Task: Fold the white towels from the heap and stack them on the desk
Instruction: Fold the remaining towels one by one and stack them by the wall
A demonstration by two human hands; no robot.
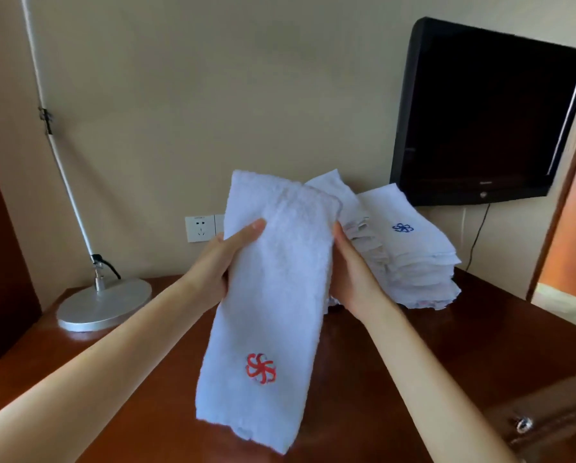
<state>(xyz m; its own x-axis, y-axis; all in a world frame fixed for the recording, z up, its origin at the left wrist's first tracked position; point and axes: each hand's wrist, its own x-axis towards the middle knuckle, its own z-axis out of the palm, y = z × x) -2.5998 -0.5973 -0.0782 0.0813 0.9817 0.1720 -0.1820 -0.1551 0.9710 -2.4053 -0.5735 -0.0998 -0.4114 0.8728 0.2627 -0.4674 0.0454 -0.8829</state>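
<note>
A white towel (273, 289) with a red flower emblem near its lower end hangs lengthwise above the wooden desk (363, 379), folded into a long strip. My left hand (223, 259) grips its left edge with the thumb on the front. My right hand (350, 265) holds its right edge, fingers behind the cloth. Behind the towel, at the back right of the desk, stands a stack of folded white towels (410, 259); the top one bears a blue flower emblem.
A lamp with a round silver base (104, 307) and a white slanted arm stands at the back left. A black television (487, 115) hangs on the wall at right, a cable below it. A wall socket (200, 228) sits behind the towel. A doorway opens at far right.
</note>
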